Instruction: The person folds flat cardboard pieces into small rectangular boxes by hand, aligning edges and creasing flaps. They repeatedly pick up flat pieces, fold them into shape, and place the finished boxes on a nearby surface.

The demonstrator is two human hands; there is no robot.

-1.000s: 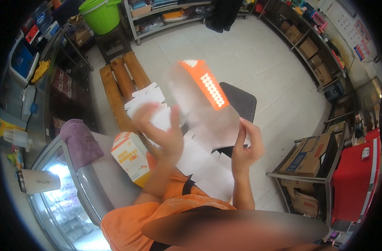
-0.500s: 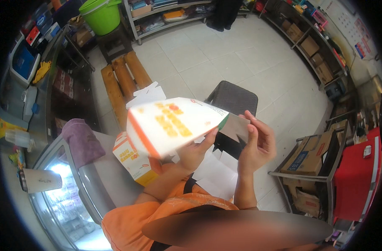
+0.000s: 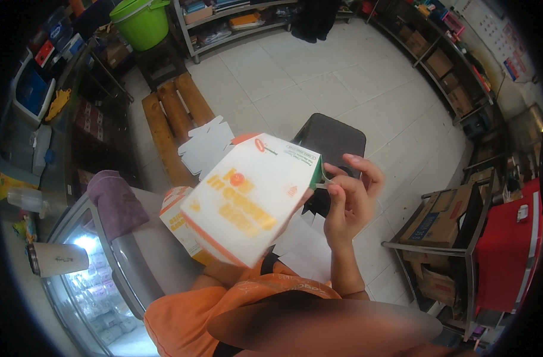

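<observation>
A white carton box [image 3: 235, 196] with orange-yellow print, orange edges and a green end is held up in front of me. My left forearm [image 3: 221, 275] reaches under it; that hand is mostly hidden behind the carton, which it supports. At the green end, my right hand [image 3: 350, 199] pinches a small flap between thumb and fingers, its other fingers raised. A second white-and-yellow printed carton [image 3: 185, 225] stands beyond my left arm, partly covered by the first. White cardboard sheets [image 3: 304, 247] lie over my lap.
Flat white cut cardboard [image 3: 207, 146] rests on a slatted wooden bench [image 3: 164, 128]. A black stool [image 3: 343, 134] stands ahead. A lit display fridge [image 3: 99, 291] with a purple cloth [image 3: 116, 202] is at left, a metal rack with brown cartons [image 3: 435, 220] at right. Another person's dark-clothed legs [image 3: 315, 21] show far off.
The held carton has turned so its broad printed face shows more, and it now hides my left hand. My right fingers have come closer to its green end.
</observation>
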